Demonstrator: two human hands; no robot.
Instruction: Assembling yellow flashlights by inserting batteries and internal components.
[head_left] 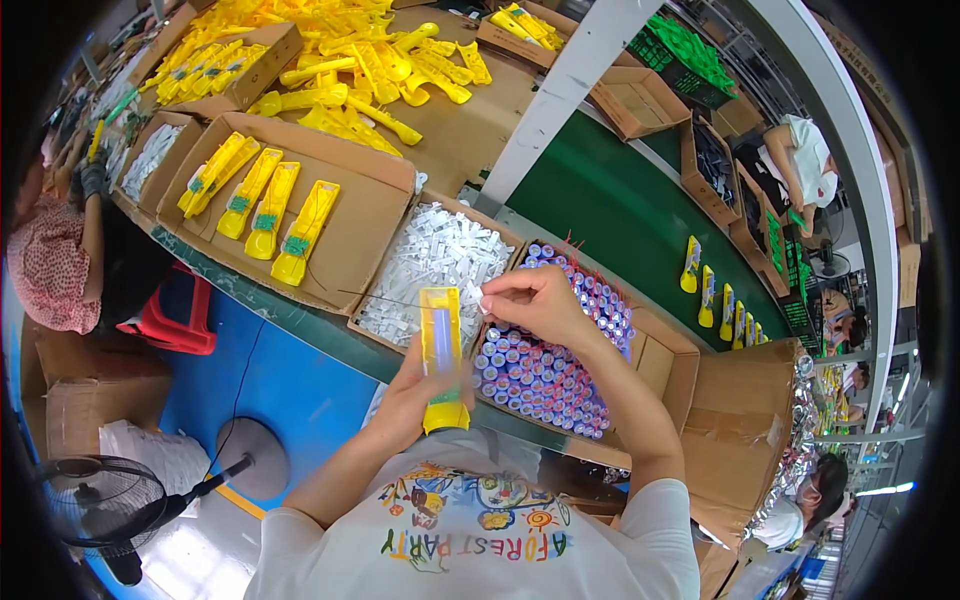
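My left hand (pixel 396 408) is wrapped round a yellow plastic housing (pixel 440 297), held upright in front of my shirt. Inside its hollow lies a blue-purple cylindrical battery (pixel 441 342); the lower part is smeared by motion. Just right of the housing's upper end, my right hand (pixel 548 305) pinches a small white plastic piece (pixel 486 302). Below and beyond my hands, a carton of small white plastic pieces (pixel 450 243) adjoins a box packed with purple batteries (pixel 540 385) with red wires.
On the left, a shallow carton (pixel 345 215) holds several yellow housings with green boards (pixel 300 232). Loose yellow housings (pixel 370 65) pile up behind it. A green conveyor (pixel 590 195) carries more housings. A fan (pixel 100 505) and red stool (pixel 180 320) stand at left. Other people work nearby.
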